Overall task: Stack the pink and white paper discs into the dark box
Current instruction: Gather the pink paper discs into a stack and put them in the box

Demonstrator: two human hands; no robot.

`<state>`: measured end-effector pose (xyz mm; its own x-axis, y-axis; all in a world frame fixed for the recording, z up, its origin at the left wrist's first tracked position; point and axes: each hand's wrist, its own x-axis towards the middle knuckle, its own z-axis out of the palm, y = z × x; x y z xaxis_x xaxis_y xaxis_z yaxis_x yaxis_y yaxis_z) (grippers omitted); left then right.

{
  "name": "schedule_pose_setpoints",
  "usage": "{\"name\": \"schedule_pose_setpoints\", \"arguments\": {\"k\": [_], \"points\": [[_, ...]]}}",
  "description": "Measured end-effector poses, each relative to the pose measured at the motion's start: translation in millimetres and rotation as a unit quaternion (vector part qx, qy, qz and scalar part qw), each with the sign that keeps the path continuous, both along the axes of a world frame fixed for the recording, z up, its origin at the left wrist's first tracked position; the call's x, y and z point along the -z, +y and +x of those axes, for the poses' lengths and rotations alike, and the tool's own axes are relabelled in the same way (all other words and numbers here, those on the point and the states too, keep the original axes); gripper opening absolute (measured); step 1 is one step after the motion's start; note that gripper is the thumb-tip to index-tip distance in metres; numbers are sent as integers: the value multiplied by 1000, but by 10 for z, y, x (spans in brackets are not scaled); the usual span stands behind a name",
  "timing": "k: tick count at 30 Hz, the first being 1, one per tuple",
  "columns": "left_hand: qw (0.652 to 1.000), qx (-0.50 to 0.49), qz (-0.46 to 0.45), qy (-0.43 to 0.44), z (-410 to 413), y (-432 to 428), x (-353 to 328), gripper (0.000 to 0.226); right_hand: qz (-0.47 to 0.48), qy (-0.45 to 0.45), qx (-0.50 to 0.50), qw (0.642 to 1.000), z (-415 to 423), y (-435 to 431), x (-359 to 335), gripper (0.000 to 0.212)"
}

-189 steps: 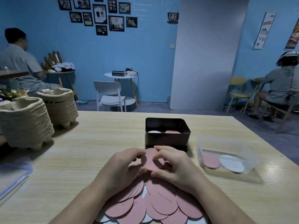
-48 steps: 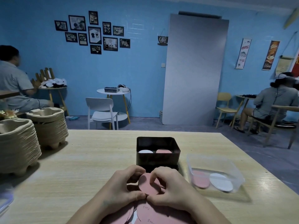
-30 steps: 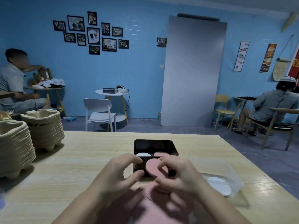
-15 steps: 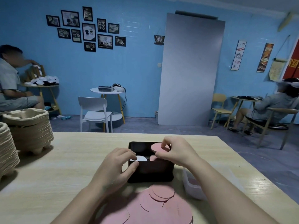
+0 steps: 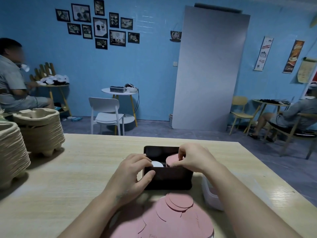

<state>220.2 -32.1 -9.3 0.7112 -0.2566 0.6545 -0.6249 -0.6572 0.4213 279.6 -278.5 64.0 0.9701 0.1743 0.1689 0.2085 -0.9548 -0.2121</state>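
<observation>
A pink paper disc sits over the right half of the dark box, pinched at its far edge by the right hand. The left hand grips the box's near-left wall, thumb outside, fingers curled inside beside a white disc. More pink discs lie fanned on the wooden table just near of the box.

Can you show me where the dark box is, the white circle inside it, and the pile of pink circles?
dark box point(image 5: 169, 178): head view, its near front wall.
white circle point(image 5: 157, 164): head view, its visible top face.
pile of pink circles point(image 5: 173, 219): head view, the middle of the pile.
</observation>
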Motion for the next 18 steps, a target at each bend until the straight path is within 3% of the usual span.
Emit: {"name": "schedule_pose_setpoints", "arguments": {"k": [4, 7, 11, 18], "points": [[1000, -3, -6, 8, -15, 11, -25, 21, 26, -13, 1, 1000, -35, -36, 7, 60], [1000, -6, -13, 13, -5, 5, -69, 22, 50, -77, -10, 996, -37, -80, 50, 45], [1000, -3, -15, 19, -24, -26, -126, 25, 169, -135, -55, 975, -118, -131, 91, 24], [1000, 4, -14, 6, -253, -133, -259, 20, 294, -155, -175, 927, -655, -124, 138, 13]]}}
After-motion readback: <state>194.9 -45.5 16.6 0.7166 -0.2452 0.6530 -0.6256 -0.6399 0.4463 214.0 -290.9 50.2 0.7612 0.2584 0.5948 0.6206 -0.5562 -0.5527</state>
